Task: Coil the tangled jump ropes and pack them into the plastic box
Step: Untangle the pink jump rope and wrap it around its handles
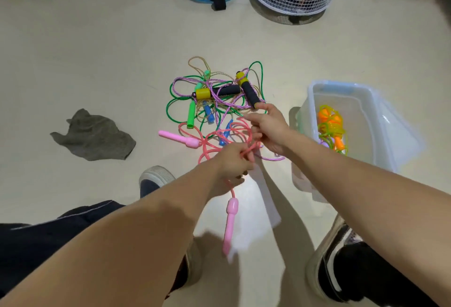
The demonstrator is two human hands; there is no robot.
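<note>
Gripping the pink rope (219,135), we clench our left grip (233,162) and right grip (268,128) on its loops, beside the plastic box (366,101).

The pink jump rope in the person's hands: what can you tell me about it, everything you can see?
The pink jump rope is a thin, glossy, plastic-looking cord with two pale pink handles. One handle lies on the floor; the other dangles below the left hand, which grips the cord. The right hand holds loops of it just above. It is partly looped, not yet coiled, beside the tangled pile.
</note>
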